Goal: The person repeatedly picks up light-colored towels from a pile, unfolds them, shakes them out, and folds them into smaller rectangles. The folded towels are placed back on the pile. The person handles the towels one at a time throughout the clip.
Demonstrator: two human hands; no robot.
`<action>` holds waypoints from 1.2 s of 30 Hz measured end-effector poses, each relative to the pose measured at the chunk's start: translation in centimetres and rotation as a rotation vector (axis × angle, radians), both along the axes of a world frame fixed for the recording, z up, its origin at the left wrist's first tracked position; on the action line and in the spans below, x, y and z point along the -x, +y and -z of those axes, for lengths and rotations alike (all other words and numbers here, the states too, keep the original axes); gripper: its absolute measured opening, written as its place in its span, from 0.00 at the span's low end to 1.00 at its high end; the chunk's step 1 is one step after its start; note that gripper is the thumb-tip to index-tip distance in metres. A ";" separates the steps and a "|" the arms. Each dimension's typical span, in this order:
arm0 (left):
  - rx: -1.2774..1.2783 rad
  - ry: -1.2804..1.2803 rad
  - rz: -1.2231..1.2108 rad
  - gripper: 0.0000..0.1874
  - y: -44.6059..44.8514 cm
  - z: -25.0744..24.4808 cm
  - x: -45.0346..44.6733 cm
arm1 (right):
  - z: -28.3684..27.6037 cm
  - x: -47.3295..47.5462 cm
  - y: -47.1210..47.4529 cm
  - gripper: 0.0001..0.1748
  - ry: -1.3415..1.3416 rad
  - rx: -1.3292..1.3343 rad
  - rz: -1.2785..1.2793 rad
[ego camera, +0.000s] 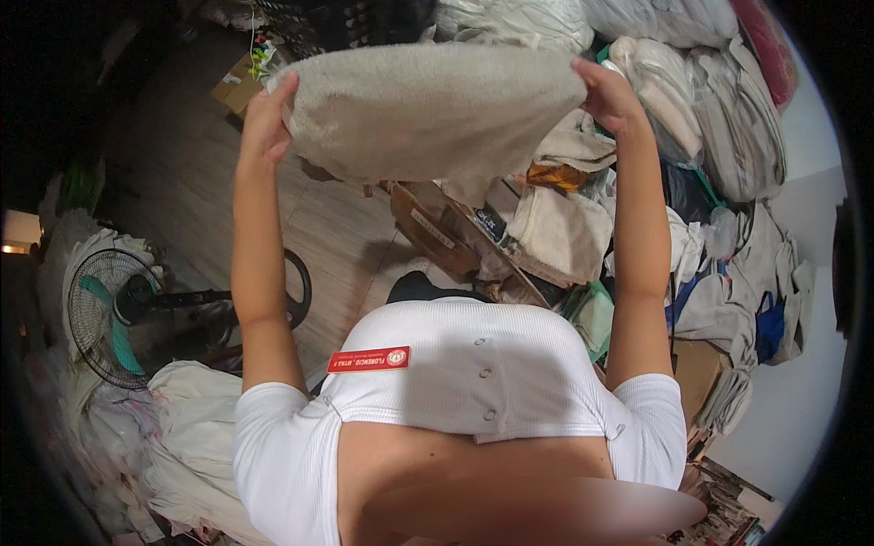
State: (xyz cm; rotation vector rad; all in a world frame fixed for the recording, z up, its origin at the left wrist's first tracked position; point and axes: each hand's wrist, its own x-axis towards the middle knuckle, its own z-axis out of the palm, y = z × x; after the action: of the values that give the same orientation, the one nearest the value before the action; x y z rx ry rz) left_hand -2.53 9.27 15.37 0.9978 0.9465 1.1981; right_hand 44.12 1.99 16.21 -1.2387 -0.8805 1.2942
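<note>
A pale beige towel-like cloth (430, 112) is stretched out in the air before me, its top edge nearly level and its lower part sagging. My left hand (268, 119) grips its left corner, the thumb lying on top. At the opposite corner, my right hand (610, 95) pinches the fabric. Both arms reach straight out from my body. Below the cloth, a folded cream cloth (561, 228) lies on a stack beside a wooden board (437, 232) that bears writing. The cloth hides part of the floor and whatever lies behind it.
Plastic-wrapped bundles of cloth (734, 116) are piled at the upper right. A standing fan (113, 317) with teal blades is on the left, near heaped white fabric (198, 423). A cardboard box (239, 85) rests on the tiled floor (184, 177). A dark crate (341, 24) stands at the top.
</note>
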 end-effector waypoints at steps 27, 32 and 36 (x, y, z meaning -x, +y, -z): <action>-0.511 0.136 -0.056 0.08 2.2 -9.6 -3.1 | -6.1 -1.2 -0.4 0.23 -0.229 -0.364 0.311; -0.861 0.842 -0.358 0.11 1.3 -9.0 -0.7 | -5.1 -0.8 -2.1 0.13 -1.288 -0.652 0.547; -0.884 0.059 -0.410 0.13 -1.4 -7.5 0.1 | -5.4 3.7 -6.2 0.12 -0.377 -0.880 0.683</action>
State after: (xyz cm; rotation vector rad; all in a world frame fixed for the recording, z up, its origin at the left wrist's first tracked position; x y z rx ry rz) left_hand -2.59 7.83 22.82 1.5733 0.6679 2.0256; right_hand 40.40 -4.21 21.61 -0.9201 -1.0017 0.0703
